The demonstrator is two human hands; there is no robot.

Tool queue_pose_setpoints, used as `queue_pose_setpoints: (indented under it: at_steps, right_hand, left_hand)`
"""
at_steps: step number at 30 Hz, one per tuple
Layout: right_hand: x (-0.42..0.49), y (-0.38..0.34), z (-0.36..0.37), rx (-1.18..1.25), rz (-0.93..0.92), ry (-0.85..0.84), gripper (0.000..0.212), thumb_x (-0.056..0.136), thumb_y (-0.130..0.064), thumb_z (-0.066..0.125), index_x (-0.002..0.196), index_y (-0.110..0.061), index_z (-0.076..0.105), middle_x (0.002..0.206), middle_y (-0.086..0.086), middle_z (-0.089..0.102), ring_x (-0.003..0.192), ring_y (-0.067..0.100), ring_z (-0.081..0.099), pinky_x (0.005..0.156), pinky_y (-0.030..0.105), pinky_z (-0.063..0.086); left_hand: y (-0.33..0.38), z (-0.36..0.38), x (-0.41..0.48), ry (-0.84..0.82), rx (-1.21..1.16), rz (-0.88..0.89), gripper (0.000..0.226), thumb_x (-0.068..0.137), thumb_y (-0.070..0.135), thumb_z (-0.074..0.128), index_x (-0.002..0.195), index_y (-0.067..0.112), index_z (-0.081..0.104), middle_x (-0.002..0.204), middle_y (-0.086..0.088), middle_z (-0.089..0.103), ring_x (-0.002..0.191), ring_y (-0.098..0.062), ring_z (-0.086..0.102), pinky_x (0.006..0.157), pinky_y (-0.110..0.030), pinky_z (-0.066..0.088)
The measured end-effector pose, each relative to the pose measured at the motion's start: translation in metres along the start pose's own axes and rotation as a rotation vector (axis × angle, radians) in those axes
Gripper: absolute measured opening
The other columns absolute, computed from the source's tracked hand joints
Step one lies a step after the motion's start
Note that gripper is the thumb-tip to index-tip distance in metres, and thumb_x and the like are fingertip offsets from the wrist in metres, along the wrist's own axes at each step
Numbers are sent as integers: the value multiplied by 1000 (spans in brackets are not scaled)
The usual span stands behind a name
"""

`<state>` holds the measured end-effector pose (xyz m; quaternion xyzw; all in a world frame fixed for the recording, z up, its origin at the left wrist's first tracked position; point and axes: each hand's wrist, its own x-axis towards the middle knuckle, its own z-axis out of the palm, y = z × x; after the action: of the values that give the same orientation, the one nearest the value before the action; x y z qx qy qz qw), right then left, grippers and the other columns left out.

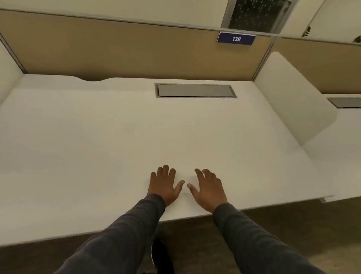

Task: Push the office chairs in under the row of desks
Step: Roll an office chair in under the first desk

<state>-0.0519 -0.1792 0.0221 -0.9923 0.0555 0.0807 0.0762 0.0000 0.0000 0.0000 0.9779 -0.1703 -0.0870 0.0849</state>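
Hands flat on the tabletop (113, 134) — left hand (163, 185) and right hand (209, 190) sit side by side near the front edge, fingers spread, each grip apart and holding nothing. Looks like a pause at desk 139 (236, 38), palms down for balance. No office chair in view that I can make out — just a dark shape (160, 258) below the edge, can't tell what, so the chair is probably behind or already under.

left hand (164, 187) spread flat, right hand (209, 191) likewise
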Motion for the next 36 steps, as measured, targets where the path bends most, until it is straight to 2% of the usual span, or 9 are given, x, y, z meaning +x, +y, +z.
queue_pose_setpoints:
  at_steps: [8, 15, 21, 29, 33, 36]
  right_hand:
    - [-129, -34, 29, 33, 30, 74, 68, 98, -64, 37, 151, -22, 34, 148, 8, 44, 130, 26, 46, 105, 40, 43]
    - [-248, -85, 56, 86, 73, 80, 67, 97, -60, 40, 151, -22, 33, 143, 8, 45, 125, 24, 47, 98, 38, 45]
    - [-322, -145, 70, 92, 103, 87, 66, 97, -60, 41, 150, -22, 33, 139, 6, 46, 122, 23, 48, 98, 38, 45]
    - [-407, -269, 116, 51, 227, 69, 67, 98, -60, 40, 150, -19, 35, 136, 9, 49, 119, 28, 50, 95, 42, 45]
    - [-450, -351, 136, 95, 286, 95, 66, 99, -60, 40, 150, -18, 36, 134, 9, 51, 117, 28, 51, 95, 42, 45]
    - [-489, -402, 145, 113, 321, 83, 66, 99, -59, 40, 150, -18, 37, 133, 9, 51, 116, 29, 52, 95, 43, 45]
  left_hand:
    - [-10, 12, -120, 40, 40, 117, 62, 93, 65, 25, 132, 20, 44, 137, -9, 44, 120, -28, 41, 98, -47, 35]
    - [-42, 27, -250, 11, 40, 166, 69, 88, 67, 16, 129, 21, 48, 131, -8, 46, 116, -26, 44, 95, -45, 39]
    - [-85, 18, -323, 19, 93, 202, 72, 87, 67, 12, 129, 21, 49, 128, -8, 48, 112, -26, 45, 93, -45, 41]
    - [-185, 7, -413, -5, 116, 325, 58, 96, 62, 27, 127, 18, 50, 126, -8, 47, 111, -27, 45, 92, -44, 40]
    - [-258, 1, -472, -56, 123, 359, 60, 98, 61, 27, 132, 17, 48, 131, -9, 45, 117, -28, 43, 97, -45, 38]
    - [-308, -9, -512, -76, 134, 355, 58, 98, 61, 27, 129, 17, 49, 129, -9, 46, 115, -28, 44, 95, -45, 38]
